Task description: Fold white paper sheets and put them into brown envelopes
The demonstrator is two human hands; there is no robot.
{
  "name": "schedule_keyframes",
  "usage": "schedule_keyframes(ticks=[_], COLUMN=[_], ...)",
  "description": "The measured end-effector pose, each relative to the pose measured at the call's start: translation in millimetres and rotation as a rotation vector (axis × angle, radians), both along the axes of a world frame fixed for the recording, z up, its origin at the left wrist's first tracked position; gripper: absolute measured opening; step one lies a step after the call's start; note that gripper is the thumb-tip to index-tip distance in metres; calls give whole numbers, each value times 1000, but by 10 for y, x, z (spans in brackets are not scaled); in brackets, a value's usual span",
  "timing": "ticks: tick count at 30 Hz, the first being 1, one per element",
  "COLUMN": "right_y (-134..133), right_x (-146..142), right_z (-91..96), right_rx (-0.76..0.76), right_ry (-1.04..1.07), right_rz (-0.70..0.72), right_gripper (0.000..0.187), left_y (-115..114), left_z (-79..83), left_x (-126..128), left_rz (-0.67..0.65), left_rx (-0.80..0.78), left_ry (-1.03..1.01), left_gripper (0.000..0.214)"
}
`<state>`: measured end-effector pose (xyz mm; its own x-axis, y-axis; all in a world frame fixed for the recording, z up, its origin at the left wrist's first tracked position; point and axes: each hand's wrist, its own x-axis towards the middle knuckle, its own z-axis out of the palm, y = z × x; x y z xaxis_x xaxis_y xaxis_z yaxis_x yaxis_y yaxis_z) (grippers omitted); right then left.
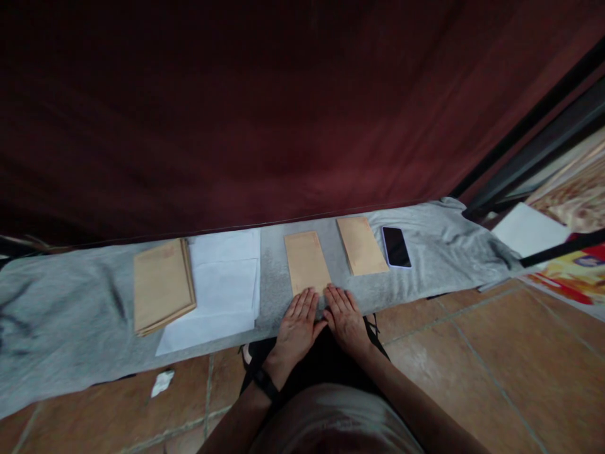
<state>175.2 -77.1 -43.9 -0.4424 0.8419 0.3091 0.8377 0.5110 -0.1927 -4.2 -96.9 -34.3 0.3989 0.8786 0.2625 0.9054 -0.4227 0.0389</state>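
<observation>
A brown paper envelope (308, 260) lies flat on the grey cloth in the middle, its near end under my fingertips. My left hand (299, 323) rests on its near left corner, fingers stretched out flat. On the near right corner lies my right hand (346, 315), likewise flat, with its thumb close to the left thumb. Just to the right is another brown envelope or small stack (362, 246). A thicker pile of brown envelopes (163, 284) sits at the left, overlapping white paper sheets (225, 284).
A phone (396, 246) with a dark screen lies right of the envelopes. The grey cloth (70, 302) covers a long narrow surface against a dark red curtain (265, 126). Crumpled white paper (162, 383) is on the tiled floor (463, 359). Black frame bars (534, 120) stand at the right.
</observation>
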Motion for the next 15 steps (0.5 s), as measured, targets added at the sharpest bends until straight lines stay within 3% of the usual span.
schedule_keyframes(ticks=[15], right_y=[-15], right_x=[120], right_z=[17], right_rx=[-17], right_ry=[43], right_rz=[-27], right_gripper=[51], left_y=[5], left_z=[-6], left_x=[-67], left_rz=[0], left_rx=[-74], left_ry=[-60], left_gripper=[57])
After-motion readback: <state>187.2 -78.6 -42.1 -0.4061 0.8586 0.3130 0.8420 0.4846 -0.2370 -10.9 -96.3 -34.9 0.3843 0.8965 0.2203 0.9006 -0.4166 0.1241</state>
